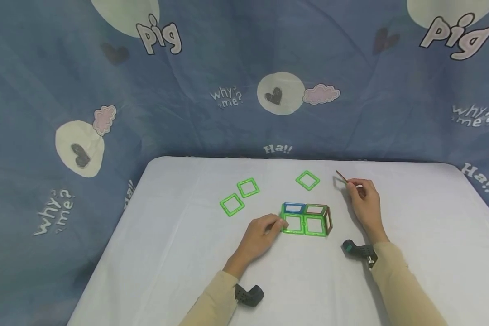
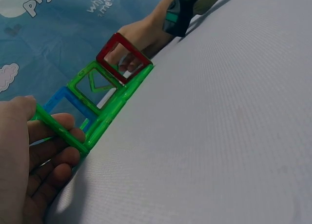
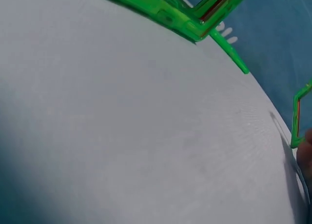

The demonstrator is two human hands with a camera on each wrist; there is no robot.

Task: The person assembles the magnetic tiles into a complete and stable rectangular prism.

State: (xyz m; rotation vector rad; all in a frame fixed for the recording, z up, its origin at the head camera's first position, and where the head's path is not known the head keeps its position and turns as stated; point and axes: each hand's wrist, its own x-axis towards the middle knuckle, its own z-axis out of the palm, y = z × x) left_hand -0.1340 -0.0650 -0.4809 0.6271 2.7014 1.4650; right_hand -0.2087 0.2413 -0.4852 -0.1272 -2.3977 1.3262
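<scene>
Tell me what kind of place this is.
Probably a home play or craft table, not a workshop. A table under a white cover stands against a blue cartoon-print cloth backdrop, with toy magnetic tile frames: a joined tile build and loose green squares.

Both arms wear long beige sleeves [image 1: 395, 276] reaching to the wrists. A small black camera unit [image 1: 249, 295] is strapped under the left wrist; a similar black unit [image 1: 356, 250] sits at the right wrist.
</scene>
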